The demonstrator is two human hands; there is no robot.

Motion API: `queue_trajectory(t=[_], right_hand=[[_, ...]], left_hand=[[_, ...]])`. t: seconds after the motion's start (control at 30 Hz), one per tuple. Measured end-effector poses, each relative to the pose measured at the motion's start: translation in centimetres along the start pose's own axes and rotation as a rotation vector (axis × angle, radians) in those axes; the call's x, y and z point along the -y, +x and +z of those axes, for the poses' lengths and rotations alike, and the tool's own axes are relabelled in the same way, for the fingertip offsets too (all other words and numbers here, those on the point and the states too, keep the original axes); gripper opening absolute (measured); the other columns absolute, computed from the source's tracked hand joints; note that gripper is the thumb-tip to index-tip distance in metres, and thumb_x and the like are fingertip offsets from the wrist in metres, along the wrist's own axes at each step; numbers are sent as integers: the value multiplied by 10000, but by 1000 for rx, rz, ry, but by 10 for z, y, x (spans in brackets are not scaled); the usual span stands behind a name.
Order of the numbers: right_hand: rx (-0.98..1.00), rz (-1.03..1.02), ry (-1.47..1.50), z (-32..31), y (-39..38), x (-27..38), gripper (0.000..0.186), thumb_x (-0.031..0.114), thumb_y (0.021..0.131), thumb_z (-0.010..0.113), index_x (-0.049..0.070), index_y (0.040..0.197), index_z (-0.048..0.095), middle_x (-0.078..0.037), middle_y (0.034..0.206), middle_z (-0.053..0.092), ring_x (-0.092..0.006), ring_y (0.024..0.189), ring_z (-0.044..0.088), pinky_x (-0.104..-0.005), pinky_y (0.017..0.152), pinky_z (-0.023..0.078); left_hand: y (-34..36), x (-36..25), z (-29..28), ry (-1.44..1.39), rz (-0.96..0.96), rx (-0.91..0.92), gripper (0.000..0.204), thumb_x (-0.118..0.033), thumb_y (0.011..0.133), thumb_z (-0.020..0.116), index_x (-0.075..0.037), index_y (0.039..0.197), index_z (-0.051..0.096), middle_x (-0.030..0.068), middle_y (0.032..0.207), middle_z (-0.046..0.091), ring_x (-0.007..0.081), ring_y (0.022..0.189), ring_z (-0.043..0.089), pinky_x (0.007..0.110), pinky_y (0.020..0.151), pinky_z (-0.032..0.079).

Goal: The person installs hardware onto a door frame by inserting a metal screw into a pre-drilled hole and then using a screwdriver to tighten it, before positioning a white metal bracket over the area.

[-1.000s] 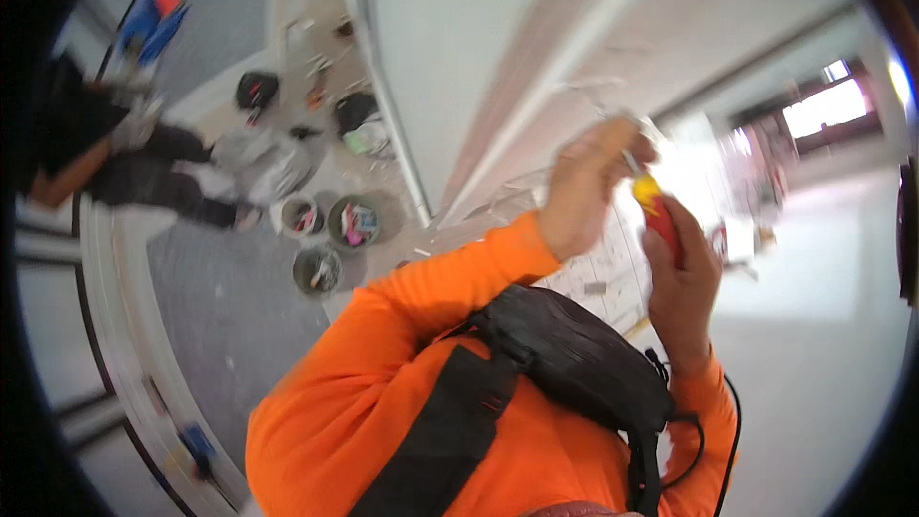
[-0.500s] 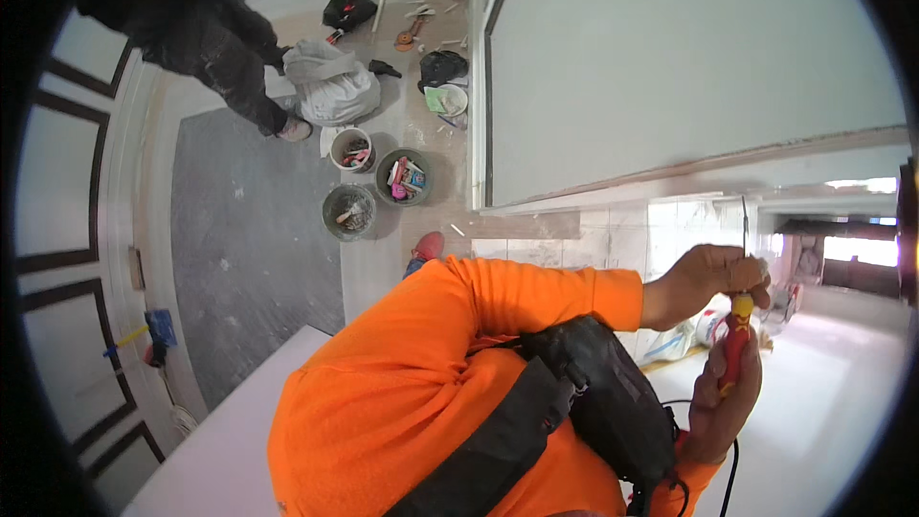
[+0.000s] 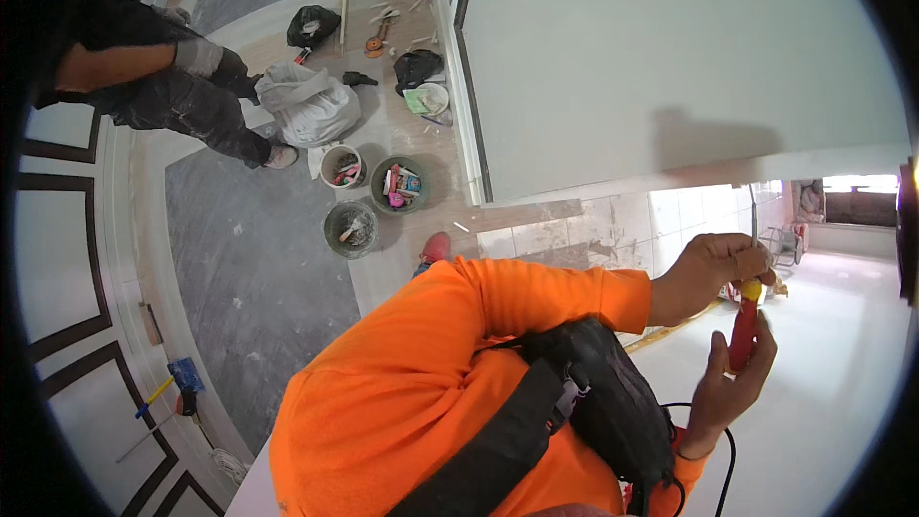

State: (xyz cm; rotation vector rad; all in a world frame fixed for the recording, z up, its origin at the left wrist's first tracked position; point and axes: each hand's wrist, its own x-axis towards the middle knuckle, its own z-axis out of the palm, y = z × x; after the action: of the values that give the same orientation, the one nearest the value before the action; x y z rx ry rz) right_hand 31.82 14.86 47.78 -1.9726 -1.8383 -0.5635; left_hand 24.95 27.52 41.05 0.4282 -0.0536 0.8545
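Note:
A screwdriver [image 3: 743, 335] with a red and yellow handle stands nearly upright at the right, its thin shaft pointing up toward the white panel's lower edge. My left hand [image 3: 713, 270] pinches it around the yellow collar and the base of the shaft; its fingers partly cover that spot. Below, my right hand [image 3: 729, 388] has its thumb and fingers loosely about the red handle, the thumb standing a little off it. Whether the shaft's tip touches anything I cannot tell.
A large white panel [image 3: 670, 57] fills the upper right. On the floor stand buckets [image 3: 350, 229] with tools and a white sack [image 3: 308, 105]. At the far left a person [image 3: 172, 77] in dark clothes stands. A black bag [image 3: 608, 397] hangs across my chest.
My view has shifted. My right hand's fingers have loosened and spread on the handle, while the left keeps its pinch. The other person's arm has lowered, and a shadow shows on the panel.

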Motion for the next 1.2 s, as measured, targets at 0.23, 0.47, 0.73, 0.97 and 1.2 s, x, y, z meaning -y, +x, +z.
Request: queue_trajectory(t=[0.23, 0.47, 0.73, 0.97, 1.2], right_hand=[[221, 659, 898, 6, 26, 4, 349, 120, 944, 599, -7, 1265, 551, -63, 893, 632, -157, 806, 638, -265, 682, 523], [-162, -61, 216, 23, 18, -22, 450, 51, 796, 727, 132, 1226, 619, -88, 1087, 579, -266, 888, 631, -356, 720, 544], [363, 607, 1139, 8, 32, -29, 352, 172, 913, 630, 30, 1233, 600, -48, 827, 608, -120, 648, 572, -254, 606, 481], [-63, -98, -18, 6, 24, -20, 322, 200, 864, 675, 88, 1162, 627, -73, 845, 637, -220, 714, 643, -338, 614, 517], [424, 440, 1140, -9, 52, -50, 259, 117, 874, 630, -6, 1101, 611, -66, 764, 617, -121, 616, 557, -263, 557, 465]], left_hand=[[0, -5, -12, 679, 345, 50, 214, -113, 938, 488, 11, 1007, 648, 85, 1113, 630, 186, 1068, 567, 335, 953, 453], [13, 1, 1, 32, 183, -128, 276, -287, 1006, 547, -42, 1123, 594, 73, 1053, 673, 180, 1020, 615, 295, 914, 483], [0, 5, -4, 164, 200, -117, 259, -293, 1000, 561, -57, 1100, 605, 38, 1003, 661, 151, 967, 606, 272, 864, 468], [7, 9, 2, 82, 241, -167, 233, -275, 1005, 552, -64, 1091, 603, 36, 995, 657, 146, 963, 604, 269, 861, 470], [13, 5, 9, 26, 195, -90, 214, -266, 1013, 538, -68, 1069, 597, 37, 995, 657, 180, 1019, 609, 285, 889, 481]])
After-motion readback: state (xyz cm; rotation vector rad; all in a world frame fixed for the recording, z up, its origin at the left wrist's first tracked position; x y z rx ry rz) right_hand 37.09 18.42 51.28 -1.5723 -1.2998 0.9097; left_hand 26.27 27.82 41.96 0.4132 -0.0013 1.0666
